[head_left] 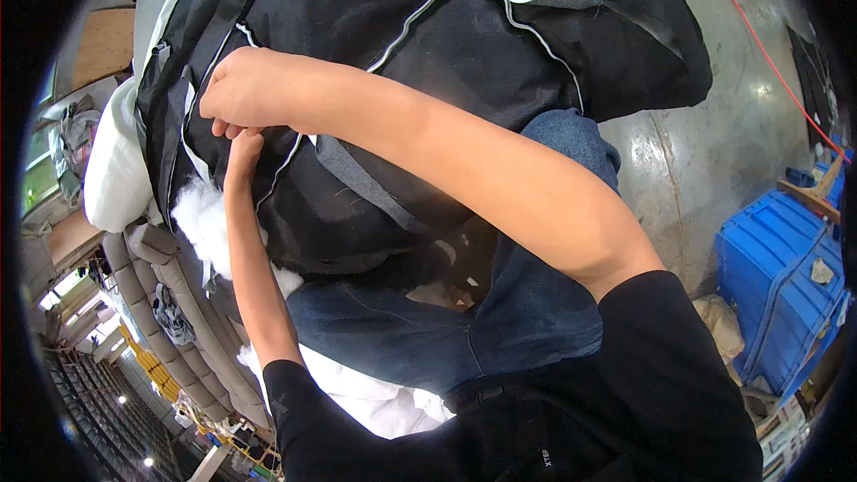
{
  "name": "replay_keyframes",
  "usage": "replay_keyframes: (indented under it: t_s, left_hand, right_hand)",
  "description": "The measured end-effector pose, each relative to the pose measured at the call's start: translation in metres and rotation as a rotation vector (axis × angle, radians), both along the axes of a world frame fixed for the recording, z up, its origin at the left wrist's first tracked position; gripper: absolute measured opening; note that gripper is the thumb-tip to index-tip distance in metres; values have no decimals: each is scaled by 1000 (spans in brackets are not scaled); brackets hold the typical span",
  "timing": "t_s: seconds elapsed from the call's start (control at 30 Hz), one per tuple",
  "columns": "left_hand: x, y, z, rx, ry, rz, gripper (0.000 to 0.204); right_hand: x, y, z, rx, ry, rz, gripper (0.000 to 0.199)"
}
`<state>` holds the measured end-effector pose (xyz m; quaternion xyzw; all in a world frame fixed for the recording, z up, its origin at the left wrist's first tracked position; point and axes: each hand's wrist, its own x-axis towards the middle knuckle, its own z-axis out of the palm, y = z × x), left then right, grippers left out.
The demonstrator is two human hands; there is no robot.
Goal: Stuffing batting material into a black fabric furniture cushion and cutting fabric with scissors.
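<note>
Hands are both at the left edge of the black fabric cover (428, 45) draped over your lap. Your right hand (239, 89) reaches across, fingers curled shut, pinching the cover's edge near the white piping (420, 13). Your left hand (243, 150) sits just under it, fingers closed and pressed against the same edge, touching the right hand; whether it actually grips fabric I cannot tell, the right hand hides the fingertips.

White fibre stuffing (203, 214) bulges out just below the left hand, at the cover's open edge.

Handling, as I judge it: the cover is soft, limp and bulky, not heavy per patch but it drags as a whole. It won't hold shape, so grip at the piped seam or the grey webbing strap (357, 183), where it's stiffer. The stuffing is very light, springy, tears off in tufts; push it with flat fingers rather than pinching.

Blue plastic crate (777, 277) stands on the concrete floor (705, 152) to your right, well apart.
</note>
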<state>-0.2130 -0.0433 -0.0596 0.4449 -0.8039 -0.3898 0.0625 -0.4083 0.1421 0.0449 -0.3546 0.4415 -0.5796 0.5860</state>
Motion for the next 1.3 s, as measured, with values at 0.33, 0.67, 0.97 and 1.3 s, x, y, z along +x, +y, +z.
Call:
replay_keyframes:
  t_s: [0.33, 0.67, 0.97, 1.3]
  left_hand:
    - [49, -43, -17, 627, 591, 177, 42]
    - [10, -44, -56, 675, 503, -35, 44]
    - [77, -48, -32, 514, 404, -75, 46]
    - [69, -45, -22, 375, 233, -171, 49]
  right_hand:
    - [13, 14, 13, -92, 90, -40, 25]
    - [14, 4, 4, -68, 260, -46, 27]
    - [17, 9, 5, -174, 151, 93, 25]
    - [19, 20, 24, -80, 104, 121, 27]
